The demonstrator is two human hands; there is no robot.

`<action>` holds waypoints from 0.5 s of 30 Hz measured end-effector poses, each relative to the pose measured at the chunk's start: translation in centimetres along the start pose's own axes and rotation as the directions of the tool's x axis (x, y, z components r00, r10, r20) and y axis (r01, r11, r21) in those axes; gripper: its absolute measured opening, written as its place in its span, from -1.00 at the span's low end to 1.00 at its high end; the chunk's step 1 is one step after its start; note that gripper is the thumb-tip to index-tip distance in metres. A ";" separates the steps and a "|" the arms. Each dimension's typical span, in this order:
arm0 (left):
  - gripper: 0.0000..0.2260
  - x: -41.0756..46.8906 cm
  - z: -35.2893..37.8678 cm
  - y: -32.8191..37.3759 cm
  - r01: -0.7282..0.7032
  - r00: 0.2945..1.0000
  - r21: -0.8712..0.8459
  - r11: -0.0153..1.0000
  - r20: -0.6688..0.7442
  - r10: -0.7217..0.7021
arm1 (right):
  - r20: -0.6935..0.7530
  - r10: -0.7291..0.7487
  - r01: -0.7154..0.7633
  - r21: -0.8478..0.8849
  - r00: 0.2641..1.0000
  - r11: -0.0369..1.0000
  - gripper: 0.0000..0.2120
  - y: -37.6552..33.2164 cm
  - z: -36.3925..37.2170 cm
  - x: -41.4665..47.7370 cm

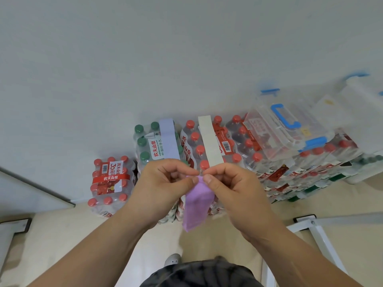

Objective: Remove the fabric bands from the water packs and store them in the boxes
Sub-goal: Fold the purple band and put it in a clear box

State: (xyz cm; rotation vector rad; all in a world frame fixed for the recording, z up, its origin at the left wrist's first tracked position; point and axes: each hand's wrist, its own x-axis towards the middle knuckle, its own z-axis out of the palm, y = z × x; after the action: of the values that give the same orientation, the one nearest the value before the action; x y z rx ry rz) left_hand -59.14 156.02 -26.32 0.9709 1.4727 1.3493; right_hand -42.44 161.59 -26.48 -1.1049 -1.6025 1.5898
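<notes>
Left hand (165, 183) and right hand (230, 187) each pinch the top edge of a purple fabric band (196, 206), which hangs free in front of the water packs (186, 150) — two further bands, pale blue (169, 139) and beige (209, 139), lie across pack tops. A clear box (286, 131) rests on the packs at right; bare floor (161, 241) lies below the hands.

Soft matt purple cloth band (196, 206), smooth and folded, pinched between bare left hand (165, 183) and right hand (234, 187). Pale lilac band (169, 139) and cream band (209, 139), matt fabric, flat over glossy shrink-wrapped water packs (186, 146). Smooth red and green plastic caps. Clear glossy plastic storage box (284, 133) with opaque blue plastic handle and clips. Matt white wall (145, 59); smooth beige floor (62, 235).
</notes>
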 end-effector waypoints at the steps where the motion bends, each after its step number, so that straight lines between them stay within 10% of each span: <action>1: -0.84 -0.1 -0.2 -0.1 0.000 1.000 -0.004 1.000 -0.008 0.000 | 0.005 0.002 -0.002 0.008 1.000 1.000 -0.85 -0.1 0.1 0.0; 15: -0.69 -0.4 -3.6 -0.5 -0.009 1.000 -0.060 0.998 -0.007 0.008 | -0.013 -0.051 0.052 0.028 0.999 0.998 -0.78 -0.1 3.7 -0.1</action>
State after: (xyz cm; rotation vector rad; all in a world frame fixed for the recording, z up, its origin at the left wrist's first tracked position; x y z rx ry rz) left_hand -62.47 154.49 -26.73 0.9360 1.4266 1.3960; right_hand -45.65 159.77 -26.67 -1.0483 -1.5833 1.5646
